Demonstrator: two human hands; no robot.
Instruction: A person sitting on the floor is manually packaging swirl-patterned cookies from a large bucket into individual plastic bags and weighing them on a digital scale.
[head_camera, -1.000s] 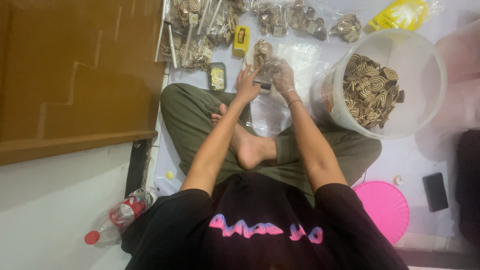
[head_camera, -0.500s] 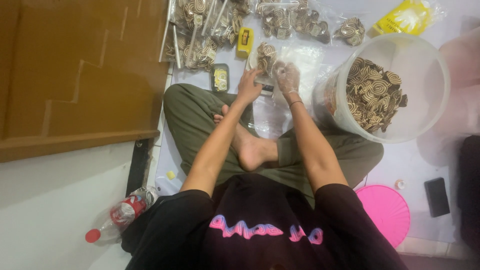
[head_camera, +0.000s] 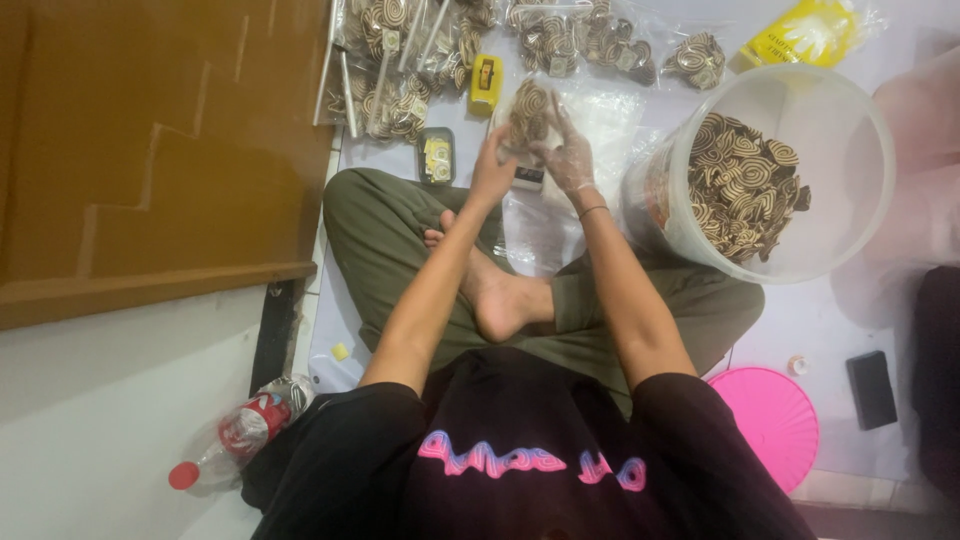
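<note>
White floor mat (head_camera: 860, 300); near far edge, left hand (head_camera: 493, 170) and gloved right hand (head_camera: 570, 160) both gripping clear snack bag (head_camera: 530, 112). Best held upright, mouth pinched shut; tub (head_camera: 770, 180) just beside.

We note a brown wooden panel (head_camera: 150, 150) at left, a pale floor (head_camera: 90, 420) below, evenly lit under soft light.

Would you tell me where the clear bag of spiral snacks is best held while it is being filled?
Probably at its open top edge, from both sides. The clear bag stands upright between the left hand and the gloved right hand, its snacks weighing down the bottom, so pinching the upper rim should keep the mouth open.
</note>
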